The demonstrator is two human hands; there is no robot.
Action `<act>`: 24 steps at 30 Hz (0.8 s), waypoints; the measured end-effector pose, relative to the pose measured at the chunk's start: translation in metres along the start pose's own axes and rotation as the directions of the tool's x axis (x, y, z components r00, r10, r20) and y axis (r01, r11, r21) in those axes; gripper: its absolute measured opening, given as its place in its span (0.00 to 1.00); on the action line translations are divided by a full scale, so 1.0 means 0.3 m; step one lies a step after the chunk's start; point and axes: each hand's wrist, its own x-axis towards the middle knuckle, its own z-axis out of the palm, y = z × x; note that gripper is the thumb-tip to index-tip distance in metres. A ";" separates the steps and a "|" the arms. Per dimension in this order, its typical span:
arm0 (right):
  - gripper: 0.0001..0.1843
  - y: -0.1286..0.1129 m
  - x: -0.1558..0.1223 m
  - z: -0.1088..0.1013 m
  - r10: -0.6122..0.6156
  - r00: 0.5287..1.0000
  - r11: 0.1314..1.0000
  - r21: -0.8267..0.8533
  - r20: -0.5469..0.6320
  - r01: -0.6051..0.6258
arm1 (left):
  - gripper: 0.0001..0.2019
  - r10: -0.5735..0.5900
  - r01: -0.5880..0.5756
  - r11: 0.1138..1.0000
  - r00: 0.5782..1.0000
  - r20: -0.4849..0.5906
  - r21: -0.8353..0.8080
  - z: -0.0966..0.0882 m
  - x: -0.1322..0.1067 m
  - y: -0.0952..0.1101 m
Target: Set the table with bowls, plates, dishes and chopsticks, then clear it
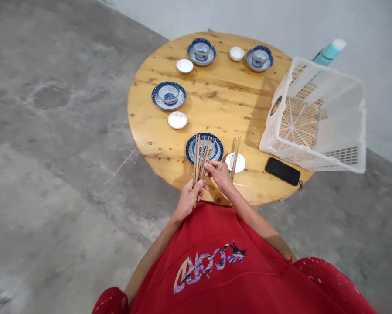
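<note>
My left hand (pixel 189 198) is closed around the lower part of a fanned bunch of wooden chopsticks (pixel 197 159), over the table's near edge. My right hand (pixel 217 173) pinches at the right side of the same bunch, its fingers closed on chopsticks. Just beyond the hands lies a blue-and-white plate (pixel 189 150), partly hidden by the chopsticks. To the right, a pair of chopsticks (pixel 236 156) rests across a small white dish (pixel 240 163), the lower ends running down beside my right wrist.
The round wooden table (pixel 215 107) bears patterned bowls on plates (pixel 168 96) and small white dishes (pixel 177 120). At the right stand a white plastic basket (pixel 313 150) and a turquoise cylindrical object (pixel 328 53). A black phone (pixel 283 171) lies near the right edge.
</note>
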 end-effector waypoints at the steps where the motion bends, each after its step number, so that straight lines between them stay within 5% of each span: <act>1: 0.21 0.002 0.002 0.009 0.008 1.000 1.000 0.003 -0.011 -0.008 | 0.20 0.018 -0.018 0.999 1.000 -0.012 0.026 -0.010 0.001 0.002; 9: 0.19 0.006 0.022 0.096 -0.001 1.000 1.000 0.014 -0.008 0.001 | 0.19 0.057 -0.056 0.995 0.998 -0.009 0.079 -0.117 0.002 0.045; 19: 0.19 -0.013 0.060 0.173 0.000 0.971 0.990 0.134 -0.238 0.033 | 0.18 0.054 -0.059 0.974 0.998 0.029 0.220 -0.257 -0.004 0.056; 24: 0.18 -0.004 0.042 0.166 0.063 0.983 0.970 0.243 -0.170 -0.020 | 0.19 0.055 -0.068 0.964 0.997 0.057 0.256 -0.271 -0.017 0.037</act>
